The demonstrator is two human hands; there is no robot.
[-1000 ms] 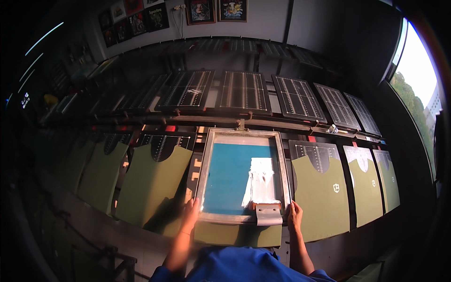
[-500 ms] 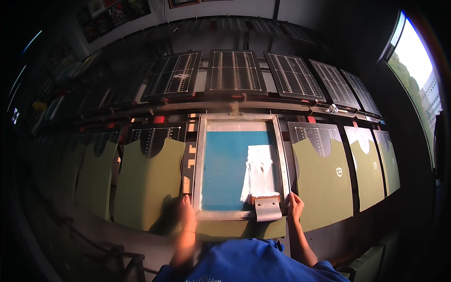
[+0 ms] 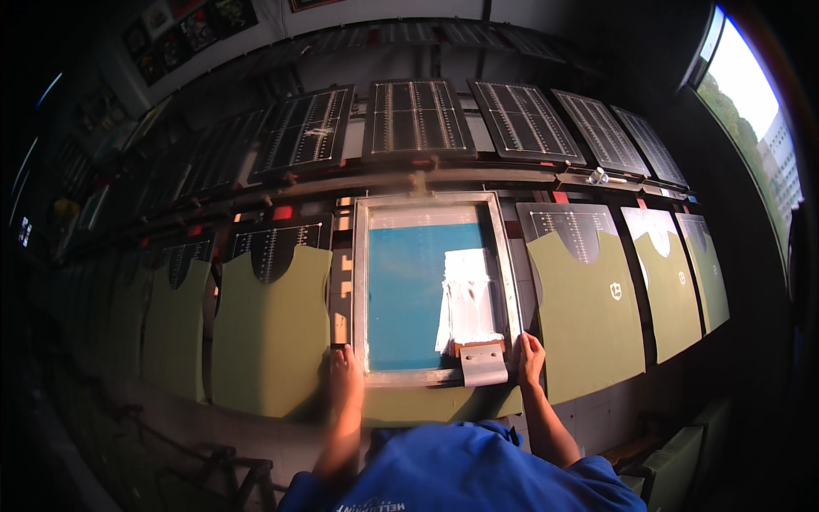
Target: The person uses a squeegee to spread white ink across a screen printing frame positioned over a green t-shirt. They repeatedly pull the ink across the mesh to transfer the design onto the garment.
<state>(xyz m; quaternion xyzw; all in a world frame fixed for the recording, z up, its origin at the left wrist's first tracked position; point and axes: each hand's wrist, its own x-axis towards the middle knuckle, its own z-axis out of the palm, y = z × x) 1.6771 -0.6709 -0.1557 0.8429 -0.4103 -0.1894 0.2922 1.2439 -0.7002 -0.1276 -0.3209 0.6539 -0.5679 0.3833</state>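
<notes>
A metal-edged screen printing frame [image 3: 360,286] with blue mesh [image 3: 405,294] lies in front of me over olive fabric [image 3: 409,408]. White ink [image 3: 469,299] is spread on the mesh's right part. A squeegee [image 3: 485,365] with a bent metal holder rests at the ink's near end, leaning over the lower rail. My left hand [image 3: 346,382] is closed at the frame's lower left corner, fingertips against the side rail. On the opposite rail, my right hand [image 3: 531,358] pinches the lower right side. Neither hand touches the squeegee.
Olive shirt pieces [image 3: 271,341] lie on dark boards to the left. More olive pieces [image 3: 589,316], with small white prints, lie to the right. Beyond a metal rail [image 3: 316,189] stands a row of marked black boards [image 3: 420,119]. A window [image 3: 751,111] is at far right.
My left hand has come in against the frame's left rail. My right hand stays on its rail. The whole view has shifted slightly, and the squeegee keeps its place on the screen.
</notes>
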